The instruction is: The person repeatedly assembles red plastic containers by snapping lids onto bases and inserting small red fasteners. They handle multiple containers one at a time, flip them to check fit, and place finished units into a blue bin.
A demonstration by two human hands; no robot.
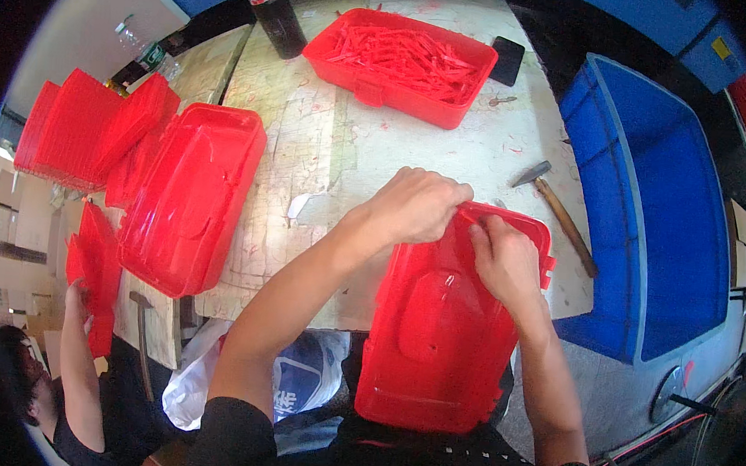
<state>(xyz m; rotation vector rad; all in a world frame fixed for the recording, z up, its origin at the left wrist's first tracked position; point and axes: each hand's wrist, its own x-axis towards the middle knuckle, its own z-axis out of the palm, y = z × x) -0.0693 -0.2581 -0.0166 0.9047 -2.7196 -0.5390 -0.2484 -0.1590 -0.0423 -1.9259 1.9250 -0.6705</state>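
A shallow red plastic box lid [442, 326] lies tilted in front of me, its far end over the table edge and its near end close to my body. My left hand [414, 206] is closed at the lid's far left corner, with the fingertips pinched at the rim. On the inner side of the same far end, my right hand [507, 254] grips the rim with bent fingers. Whether a small part sits between the fingers is hidden. A wooden-handled hammer [558, 217] lies right of the lid.
A red box [366, 92] full of thin red strips stands at the back, near a black bottle [276, 19] and a phone [506, 61]. Another red shell [190, 201] and stacked red parts [70, 135] are left. A co-worker's hand [77, 290] holds red pieces. Right stands a blue crate [607, 208].
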